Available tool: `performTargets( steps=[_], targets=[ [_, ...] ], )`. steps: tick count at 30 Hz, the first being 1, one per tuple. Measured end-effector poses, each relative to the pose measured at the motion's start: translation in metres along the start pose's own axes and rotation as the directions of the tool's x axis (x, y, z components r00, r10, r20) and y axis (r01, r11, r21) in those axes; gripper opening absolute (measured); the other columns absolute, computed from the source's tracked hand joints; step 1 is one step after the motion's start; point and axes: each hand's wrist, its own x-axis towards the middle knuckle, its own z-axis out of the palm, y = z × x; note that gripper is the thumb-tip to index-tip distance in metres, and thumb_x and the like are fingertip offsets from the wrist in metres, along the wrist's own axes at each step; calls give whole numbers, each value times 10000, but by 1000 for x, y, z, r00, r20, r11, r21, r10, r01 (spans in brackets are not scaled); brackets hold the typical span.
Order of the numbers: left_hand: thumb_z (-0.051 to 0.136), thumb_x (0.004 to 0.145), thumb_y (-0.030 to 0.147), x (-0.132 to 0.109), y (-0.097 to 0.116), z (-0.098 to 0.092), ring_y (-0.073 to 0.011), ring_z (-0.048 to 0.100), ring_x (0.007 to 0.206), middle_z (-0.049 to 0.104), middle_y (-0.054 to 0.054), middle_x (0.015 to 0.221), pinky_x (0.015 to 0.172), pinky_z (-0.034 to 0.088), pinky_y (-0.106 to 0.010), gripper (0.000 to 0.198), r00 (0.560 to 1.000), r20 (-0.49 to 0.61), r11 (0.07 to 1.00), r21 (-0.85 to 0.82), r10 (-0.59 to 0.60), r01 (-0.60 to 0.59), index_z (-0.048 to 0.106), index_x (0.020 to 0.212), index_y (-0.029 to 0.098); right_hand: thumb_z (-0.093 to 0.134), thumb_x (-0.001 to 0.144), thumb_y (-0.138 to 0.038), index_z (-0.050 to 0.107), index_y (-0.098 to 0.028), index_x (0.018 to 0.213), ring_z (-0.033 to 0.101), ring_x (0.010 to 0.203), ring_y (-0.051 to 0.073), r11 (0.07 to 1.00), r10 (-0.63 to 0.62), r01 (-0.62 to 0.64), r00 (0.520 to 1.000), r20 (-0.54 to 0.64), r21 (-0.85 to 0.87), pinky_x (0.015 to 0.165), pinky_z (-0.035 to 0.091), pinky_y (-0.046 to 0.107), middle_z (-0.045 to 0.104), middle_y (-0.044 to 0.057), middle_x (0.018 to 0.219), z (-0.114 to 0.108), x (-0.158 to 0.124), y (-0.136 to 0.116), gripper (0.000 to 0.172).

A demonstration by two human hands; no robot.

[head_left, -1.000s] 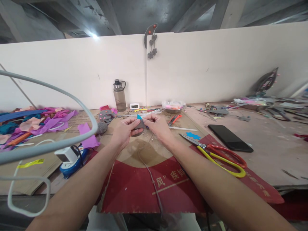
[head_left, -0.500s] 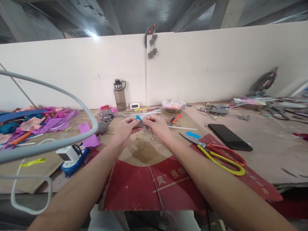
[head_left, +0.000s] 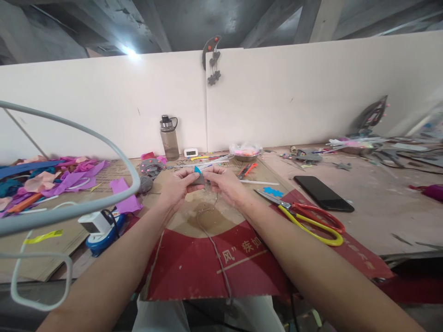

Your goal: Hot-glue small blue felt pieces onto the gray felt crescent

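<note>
My left hand (head_left: 177,185) is closed, pinching a small grey piece with a blue pointed tip (head_left: 197,178) between thumb and fingers. Against its right side, my right hand (head_left: 226,185) is also closed, with thumb and forefinger pressed together. A strand of grey yarn (head_left: 212,239) runs from under the right fingers down over the red and brown cardboard (head_left: 187,276) to the table's front edge. What exactly the right fingertips grip is hidden. Just right of that hand lie a blue flower-shaped cutout (head_left: 273,192) and scissors (head_left: 304,216) with red and yellow handles.
A black phone (head_left: 323,192) lies at right. Behind stand a bottle (head_left: 169,140), a small clock (head_left: 190,152) and a bowl (head_left: 245,154). An orange cutter (head_left: 249,169) lies nearby. At left are coloured scraps (head_left: 44,180), a power strip (head_left: 104,237) and a looping grey tube (head_left: 117,147).
Both hands keep their pinch on the small piece, with only slight finger movement. The whole view has shifted a little, so things on the right appear farther left.
</note>
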Motion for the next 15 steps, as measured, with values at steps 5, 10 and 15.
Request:
performTargets(
  steps=[5,10,15],
  targets=[
    [769,634,276,-1,1,3,-132,627,725,661,-32,785,704,561,-299,223,1000,15,999,-44,-19,20,671,763,123,720,580,-309,530,-172,613,241,463,47,994,58,-57,998,-8,97,439,141,229,403,-84,515,-1,-2,-2,237],
    [773,641,277,-1,2,3,-112,617,706,652,-19,768,716,555,-282,216,1000,25,996,-84,-12,14,676,753,119,704,610,-284,572,-171,651,302,483,54,998,10,-7,999,-50,66,450,197,220,403,-83,507,-1,-4,-3,179],
    [790,621,303,0,1,0,-112,608,715,644,-25,792,689,563,-270,254,1000,26,998,-57,-7,8,677,768,129,712,591,-295,573,-173,660,257,462,50,994,48,-46,999,-11,101,443,156,230,390,-92,499,-1,-3,-1,198]
  ],
)
